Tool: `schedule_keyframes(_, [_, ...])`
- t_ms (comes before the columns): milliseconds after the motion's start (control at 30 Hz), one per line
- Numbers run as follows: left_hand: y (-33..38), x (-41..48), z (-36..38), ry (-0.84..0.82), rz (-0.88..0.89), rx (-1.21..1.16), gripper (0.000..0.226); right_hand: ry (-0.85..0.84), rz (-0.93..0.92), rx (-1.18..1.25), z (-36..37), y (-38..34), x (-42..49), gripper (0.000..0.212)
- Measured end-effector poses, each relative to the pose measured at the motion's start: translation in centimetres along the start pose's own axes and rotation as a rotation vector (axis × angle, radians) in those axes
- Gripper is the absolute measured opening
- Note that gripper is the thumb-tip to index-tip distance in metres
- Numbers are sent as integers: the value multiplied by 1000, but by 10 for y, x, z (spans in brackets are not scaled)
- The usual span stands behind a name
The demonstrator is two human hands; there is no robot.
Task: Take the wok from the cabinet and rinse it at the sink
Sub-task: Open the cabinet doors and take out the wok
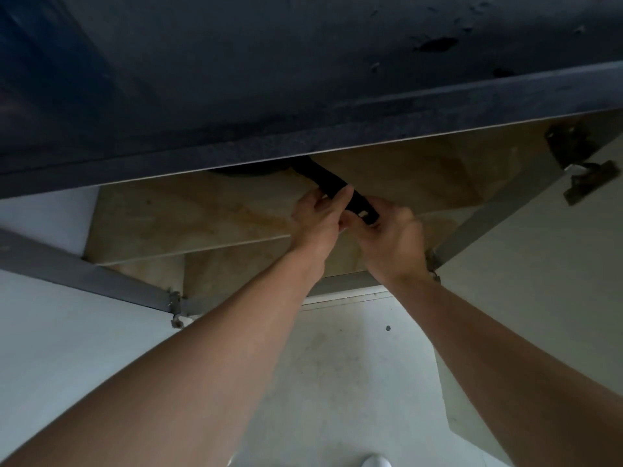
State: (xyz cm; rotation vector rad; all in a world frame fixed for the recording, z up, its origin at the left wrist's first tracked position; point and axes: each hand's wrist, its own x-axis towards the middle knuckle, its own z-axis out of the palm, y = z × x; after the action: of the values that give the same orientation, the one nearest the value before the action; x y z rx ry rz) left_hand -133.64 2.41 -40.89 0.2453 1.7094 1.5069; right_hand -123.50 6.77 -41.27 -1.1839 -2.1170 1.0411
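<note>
Inside open cabinet: wok, mostly hidden; left hand, right hand clamped on handle.

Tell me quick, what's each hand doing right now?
Left hand: closed around the wok handle, further up it.
Right hand: closed on the handle's outer end.

wok | black, mostly hidden in cabinet | handle protruding

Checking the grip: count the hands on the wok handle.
2: left hand wraps the wok handle mid-length; right hand holds its near end.
</note>
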Motion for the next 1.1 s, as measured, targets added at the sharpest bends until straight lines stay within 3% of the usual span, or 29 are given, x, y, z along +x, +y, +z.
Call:
schedule_keyframes(233, [-10,-32,-17,-45,-95,-122,29,70,101,104,6,-15,-48,17])
schedule_keyframes(367, [-17,-44,-23,-60,-191,-231,16,77,123,75,4,-18,-88,24])
schedule_keyframes(633, [-21,-52,-30,-77,-347,-363,21,87,275,89,-5,-20,-140,15])
schedule_keyframes(733, [-22,-53,-36,-88,-361,-324,25,-61,457,179,-9,-19,-132,18])
schedule_keyframes(867, [-24,-54,-49,-122,-383,-320,27,-389,730,566,-16,-34,-101,24])
schedule_keyframes(967, [-27,-56,-58,-153,-409,-289,26,-517,755,608,-8,-44,-87,20])
schedule_keyframes(1100, [-29,-55,-62,-203,-408,-236,22,-511,728,526,12,-45,-83,11])
